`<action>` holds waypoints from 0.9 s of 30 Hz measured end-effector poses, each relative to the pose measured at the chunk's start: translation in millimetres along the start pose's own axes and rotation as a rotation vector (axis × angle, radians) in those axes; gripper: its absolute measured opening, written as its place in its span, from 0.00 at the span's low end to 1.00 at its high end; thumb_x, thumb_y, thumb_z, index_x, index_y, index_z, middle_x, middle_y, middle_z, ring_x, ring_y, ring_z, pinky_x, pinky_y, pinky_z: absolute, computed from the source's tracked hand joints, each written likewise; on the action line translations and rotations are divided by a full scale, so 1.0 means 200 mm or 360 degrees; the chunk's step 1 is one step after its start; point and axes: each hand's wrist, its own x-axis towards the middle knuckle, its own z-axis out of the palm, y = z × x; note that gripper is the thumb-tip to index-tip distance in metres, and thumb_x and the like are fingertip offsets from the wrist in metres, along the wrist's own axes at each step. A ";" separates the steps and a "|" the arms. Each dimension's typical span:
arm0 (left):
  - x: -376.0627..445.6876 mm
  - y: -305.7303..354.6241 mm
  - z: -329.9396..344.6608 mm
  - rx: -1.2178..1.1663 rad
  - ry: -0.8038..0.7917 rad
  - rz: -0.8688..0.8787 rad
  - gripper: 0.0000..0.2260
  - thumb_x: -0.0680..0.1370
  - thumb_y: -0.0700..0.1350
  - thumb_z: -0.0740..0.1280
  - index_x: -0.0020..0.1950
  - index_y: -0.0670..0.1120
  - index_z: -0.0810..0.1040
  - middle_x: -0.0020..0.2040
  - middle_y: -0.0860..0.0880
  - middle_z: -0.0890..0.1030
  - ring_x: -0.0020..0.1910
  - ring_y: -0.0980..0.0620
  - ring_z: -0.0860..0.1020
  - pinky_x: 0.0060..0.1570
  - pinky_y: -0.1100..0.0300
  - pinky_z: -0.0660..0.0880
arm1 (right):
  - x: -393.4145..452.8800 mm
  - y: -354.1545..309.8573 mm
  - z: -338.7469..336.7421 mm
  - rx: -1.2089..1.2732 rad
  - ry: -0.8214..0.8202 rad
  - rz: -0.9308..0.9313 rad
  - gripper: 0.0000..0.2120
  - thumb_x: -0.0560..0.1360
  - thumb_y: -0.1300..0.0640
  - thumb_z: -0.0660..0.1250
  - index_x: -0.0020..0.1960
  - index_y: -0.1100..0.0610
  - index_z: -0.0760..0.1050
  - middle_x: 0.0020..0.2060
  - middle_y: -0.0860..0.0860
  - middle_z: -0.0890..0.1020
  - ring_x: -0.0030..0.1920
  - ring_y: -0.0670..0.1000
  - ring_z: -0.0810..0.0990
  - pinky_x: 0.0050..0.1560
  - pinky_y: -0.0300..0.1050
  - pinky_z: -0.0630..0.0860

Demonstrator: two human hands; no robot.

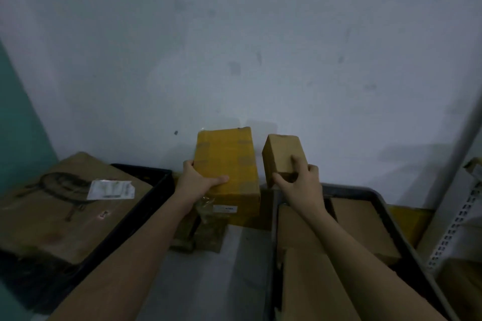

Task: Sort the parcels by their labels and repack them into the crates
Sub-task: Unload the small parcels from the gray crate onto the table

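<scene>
i'm holding two parcels up in front of the pale wall, between the two crates. my left hand (199, 181) grips the yellow parcel (229, 164) at its near left corner, thumb laid across the top face and fingers wrapped round the left edge; a white label (224, 208) shows on its near side, too blurred for me to read. my right hand (300, 182) pinches the small brown box (283, 155) at its lower end, fingers curled over the front and thumb underneath, so the box stands tilted with its top leaning left

to do this well i should turn each parcel until its label faces me and read it before choosing a crate, since i can't tell from here which goes where. the yellow one is bigger and held by one corner only, so i judge it could swing or slip; a firmer grip further under it would help. the black crate (146, 190) on the left already carries a large flat brown parcel (60, 211) with a white slip on it, and the grey crate (386, 206) on the right holds several brown boxes (365, 227), so i'd set each parcel down into a gap rather than drop it

both forearms reach forward from the near edge, converging slightly, wrists raised above the crate rims
</scene>
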 end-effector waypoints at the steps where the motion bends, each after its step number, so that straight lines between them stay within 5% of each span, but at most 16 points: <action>1: 0.01 -0.04 -0.07 0.0019 0.0023 -0.0019 0.49 0.62 0.52 0.83 0.74 0.47 0.58 0.69 0.45 0.71 0.65 0.42 0.73 0.64 0.42 0.73 | -0.01 -0.04 0.06 0.0012 -0.0025 0.0006 0.33 0.76 0.42 0.70 0.75 0.47 0.60 0.67 0.55 0.66 0.57 0.55 0.75 0.56 0.50 0.80; 12: -0.03 -0.64 -0.49 0.0279 0.0105 -0.0198 0.56 0.57 0.58 0.84 0.76 0.47 0.57 0.70 0.45 0.70 0.64 0.43 0.73 0.61 0.44 0.74 | -0.27 -0.18 0.66 -0.0074 -0.0318 0.0042 0.34 0.75 0.41 0.69 0.76 0.48 0.60 0.66 0.55 0.65 0.55 0.55 0.75 0.56 0.49 0.77; 27: -0.14 -1.38 -0.56 0.0362 -0.0283 -0.0636 0.62 0.53 0.58 0.84 0.78 0.49 0.51 0.70 0.44 0.69 0.65 0.41 0.72 0.59 0.44 0.75 | -0.79 0.14 1.10 -0.0114 -0.0452 0.0617 0.35 0.75 0.43 0.71 0.76 0.46 0.59 0.67 0.54 0.65 0.56 0.55 0.77 0.57 0.49 0.76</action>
